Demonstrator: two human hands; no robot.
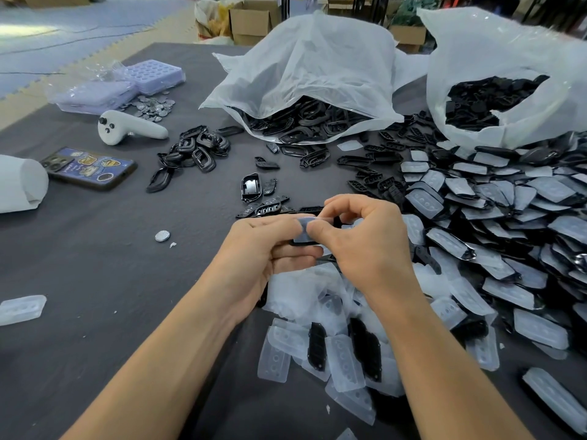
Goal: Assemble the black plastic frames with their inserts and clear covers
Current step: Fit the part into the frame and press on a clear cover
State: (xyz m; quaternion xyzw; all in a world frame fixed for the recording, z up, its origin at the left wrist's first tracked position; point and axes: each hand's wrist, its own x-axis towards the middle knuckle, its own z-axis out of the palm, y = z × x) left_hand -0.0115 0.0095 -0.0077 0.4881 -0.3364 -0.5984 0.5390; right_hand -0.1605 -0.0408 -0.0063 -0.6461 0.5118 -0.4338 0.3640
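Note:
Both hands meet over the middle of the dark table. My left hand (270, 249) grips a black plastic frame (303, 242), mostly hidden by the fingers. My right hand (365, 242) pinches a clear cover (305, 230) that lies on top of that frame. Below the hands lies a heap of loose clear covers (343, 357) with a few black inserts (317, 347) among them. A large pile of frames with covers on them (495, 204) spreads to the right.
Two white plastic bags (311, 74) (508, 68) of black parts stand at the back. Loose black frames (193, 150) lie left of centre. A white controller (127, 127), a phone (89, 168), coin cells (152, 106), purple trays (155, 74) and a single cover (22, 309) sit at the left.

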